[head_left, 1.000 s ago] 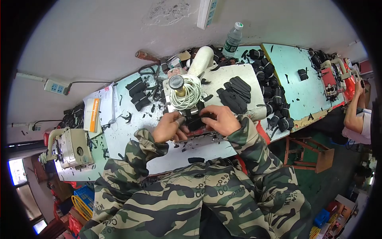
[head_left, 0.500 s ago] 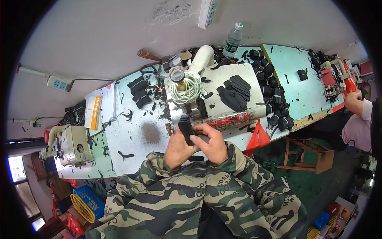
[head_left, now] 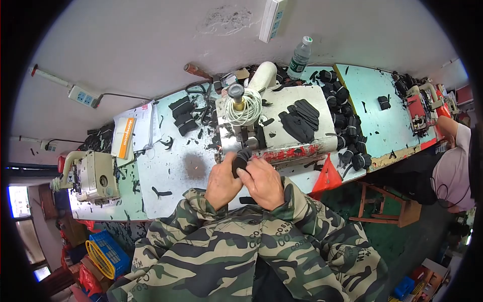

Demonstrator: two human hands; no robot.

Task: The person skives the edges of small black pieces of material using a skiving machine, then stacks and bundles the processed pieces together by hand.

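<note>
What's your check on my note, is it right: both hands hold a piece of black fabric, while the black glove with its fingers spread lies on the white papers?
Not quite: the black glove lies on the pale top of the machine, as the head view shows. The rest stands: the left hand and right hand both hold a piece of black fabric.

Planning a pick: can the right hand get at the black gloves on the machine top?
Probably yes: the black gloves lie uncovered on the machine top, with nothing seemingly standing between them and the right hand. That hand's grip is on a black bundle, so it may need freeing.
</note>
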